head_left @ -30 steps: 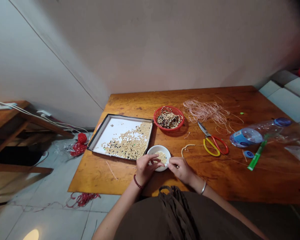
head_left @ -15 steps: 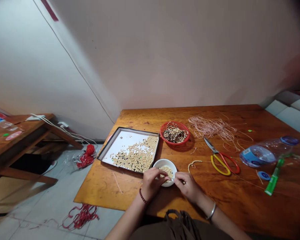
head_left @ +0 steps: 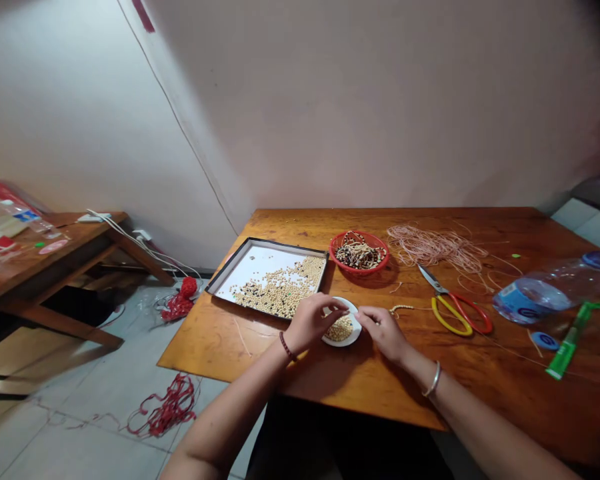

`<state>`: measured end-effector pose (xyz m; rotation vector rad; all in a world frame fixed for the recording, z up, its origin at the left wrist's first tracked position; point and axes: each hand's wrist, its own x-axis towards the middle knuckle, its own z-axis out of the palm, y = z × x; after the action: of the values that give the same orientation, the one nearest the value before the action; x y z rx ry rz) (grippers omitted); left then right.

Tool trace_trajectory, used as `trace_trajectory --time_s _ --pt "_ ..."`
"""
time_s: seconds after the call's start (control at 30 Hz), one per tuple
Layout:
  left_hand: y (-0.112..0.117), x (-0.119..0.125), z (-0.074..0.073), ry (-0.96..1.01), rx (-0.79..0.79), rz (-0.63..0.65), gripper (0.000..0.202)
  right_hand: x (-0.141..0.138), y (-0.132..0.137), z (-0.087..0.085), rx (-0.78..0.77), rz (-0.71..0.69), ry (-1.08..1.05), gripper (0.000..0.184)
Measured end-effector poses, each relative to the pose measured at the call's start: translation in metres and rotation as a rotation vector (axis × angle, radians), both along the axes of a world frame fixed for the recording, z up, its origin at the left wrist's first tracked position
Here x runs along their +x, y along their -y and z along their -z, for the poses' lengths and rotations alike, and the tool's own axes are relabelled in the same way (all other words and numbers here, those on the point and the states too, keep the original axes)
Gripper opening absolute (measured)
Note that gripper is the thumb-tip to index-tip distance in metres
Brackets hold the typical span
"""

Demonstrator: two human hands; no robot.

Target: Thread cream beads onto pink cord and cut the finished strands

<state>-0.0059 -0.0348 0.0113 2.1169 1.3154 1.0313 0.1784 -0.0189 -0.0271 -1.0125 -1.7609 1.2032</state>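
Over the white bowl [head_left: 354,339] with pale beads [head_left: 341,328] in it, my two hands meet with their fingertips close together. My left hand [head_left: 311,325] is at the bowl's left side, thumb and forefinger pinched. What lies in that pinch is too small to make out. On the right side of the bowl my right hand [head_left: 386,333] pinches a thin cord, whose tip is hard to see. A short string of pale beads [head_left: 403,308] lies on the table just beyond my right hand. Its cord trails off to the right.
A shallow tray [head_left: 222,272] of loose beads stands at the left. Behind are a red basket [head_left: 364,269] of beaded strings and a pink cord heap [head_left: 433,247]. Scissors [head_left: 451,313], a plastic bottle [head_left: 535,298] and a green tube [head_left: 565,350] lie at the right.
My hands have lifted from low in the bowl toward its far rim, still pinched close together. The camera view has shifted, and more of my forearms shows.
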Motion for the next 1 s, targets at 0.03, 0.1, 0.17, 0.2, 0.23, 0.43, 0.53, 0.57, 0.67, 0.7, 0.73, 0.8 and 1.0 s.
trace_trajectory --time_s 0.03,0.1,0.17,0.2,0.23,0.43,0.53,0.57,0.67,0.7,0.73,0.8,1.0 --pt "-0.006 0.0 -0.003 0.025 -0.046 0.03 0.021 -0.001 -0.004 -0.001 -0.023 -0.007 -0.038 0.042" --pt "-0.017 0.002 -0.007 0.076 -0.108 0.078 0.025 -0.004 -0.012 -0.002 -0.068 -0.019 -0.1 0.044" --pt "-0.026 0.005 -0.008 0.092 -0.11 0.103 0.027 -0.007 -0.017 -0.001 -0.115 -0.039 -0.129 0.049" --pt "-0.028 0.006 -0.007 0.093 -0.101 0.115 0.027 -0.007 -0.018 0.0 -0.136 -0.05 -0.135 0.053" --pt "-0.029 0.007 -0.006 0.096 -0.088 0.126 0.027 -0.007 -0.019 0.002 -0.153 -0.057 -0.139 0.056" --pt "-0.028 0.008 0.003 0.01 -0.012 0.17 0.027 -0.002 -0.02 0.006 -0.196 -0.078 -0.165 0.06" --pt "-0.025 0.008 0.002 -0.111 0.039 0.157 0.026 0.0 -0.02 0.006 -0.24 -0.1 -0.208 0.059" --pt "-0.024 0.008 0.001 -0.142 0.054 0.153 0.027 0.0 -0.02 0.005 -0.245 -0.102 -0.212 0.058" --pt "-0.02 0.008 -0.003 -0.201 0.082 0.156 0.03 0.0 -0.019 0.003 -0.225 -0.101 -0.202 0.057" --pt "-0.019 0.008 -0.003 -0.208 0.086 0.161 0.03 0.0 -0.019 0.002 -0.218 -0.112 -0.195 0.056" --pt "-0.018 0.008 -0.004 -0.21 0.088 0.161 0.031 0.0 -0.019 0.001 -0.213 -0.125 -0.187 0.056" --pt "-0.017 0.007 -0.004 -0.203 0.082 0.145 0.033 0.002 -0.018 -0.002 -0.207 -0.144 -0.172 0.056" --pt "-0.019 0.006 -0.004 -0.234 0.061 0.102 0.037 0.009 -0.018 -0.006 -0.28 -0.161 -0.184 0.059"
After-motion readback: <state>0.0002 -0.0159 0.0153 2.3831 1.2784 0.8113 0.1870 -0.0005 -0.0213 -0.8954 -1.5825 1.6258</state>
